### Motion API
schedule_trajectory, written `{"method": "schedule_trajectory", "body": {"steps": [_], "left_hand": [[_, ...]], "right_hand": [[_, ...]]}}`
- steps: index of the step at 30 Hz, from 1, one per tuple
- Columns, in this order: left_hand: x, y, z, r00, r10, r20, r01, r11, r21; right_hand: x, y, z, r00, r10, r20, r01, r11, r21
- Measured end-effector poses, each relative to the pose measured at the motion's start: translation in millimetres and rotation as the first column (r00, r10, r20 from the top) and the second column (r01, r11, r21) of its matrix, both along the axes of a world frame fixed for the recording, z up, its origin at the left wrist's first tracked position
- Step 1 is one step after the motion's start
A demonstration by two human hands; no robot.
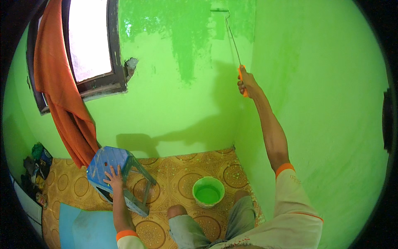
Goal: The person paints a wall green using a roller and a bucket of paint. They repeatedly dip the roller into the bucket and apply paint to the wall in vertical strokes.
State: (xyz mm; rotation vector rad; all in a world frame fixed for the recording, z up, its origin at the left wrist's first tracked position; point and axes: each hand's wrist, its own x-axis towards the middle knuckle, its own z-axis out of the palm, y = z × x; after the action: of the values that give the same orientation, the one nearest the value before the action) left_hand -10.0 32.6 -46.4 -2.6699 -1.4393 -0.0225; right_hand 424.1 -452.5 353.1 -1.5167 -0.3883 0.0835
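Observation:
My right hand (247,84) is closed around the orange handle of a paint roller (232,35), arm stretched up. Its narrow green roller head lies against the upper wall (186,40), where darker green paint covers an uneven area over lighter green. My left hand (115,179) rests with spread fingers on the seat of a blue plastic stool (108,158), which is tilted on the floor. Between my knees and the wall stands a bucket (208,192) holding green paint.
An orange curtain (67,102) hangs by the dark-framed window (114,56), down to the stool. Beside the frame the wall is chipped (131,66). Paint specks dot the patterned floor covering (149,233). A blue mat (90,227) and piled items (37,168) lie at left.

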Motion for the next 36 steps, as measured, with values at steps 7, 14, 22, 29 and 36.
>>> {"method": "schedule_trajectory", "body": {"steps": [7,14,22,29,36], "left_hand": [[1,-18,17,1.0,-0.005,-0.024,0.004,0.999,-0.043],[2,-7,-5,0.999,-0.038,-0.001,0.038,0.996,0.078],[-3,11,-27,0.997,-0.081,-0.001,0.078,0.96,0.268],[-1,4,-12,0.999,-0.05,-0.013,0.052,0.991,0.124],[-7,1,-5,0.998,-0.038,-0.044,0.043,0.992,0.117]], "right_hand": [[10,13,34,0.998,0.062,-0.01,-0.062,0.996,0.059],[-3,42,-10,0.992,0.1,-0.08,-0.09,0.989,0.115],[-17,45,-123,0.998,0.013,-0.061,-0.011,1.0,0.026],[-45,42,-200,0.992,0.01,-0.123,-0.012,1.0,-0.014],[-73,33,-260,0.98,-0.039,-0.197,0.002,0.984,-0.181]]}}
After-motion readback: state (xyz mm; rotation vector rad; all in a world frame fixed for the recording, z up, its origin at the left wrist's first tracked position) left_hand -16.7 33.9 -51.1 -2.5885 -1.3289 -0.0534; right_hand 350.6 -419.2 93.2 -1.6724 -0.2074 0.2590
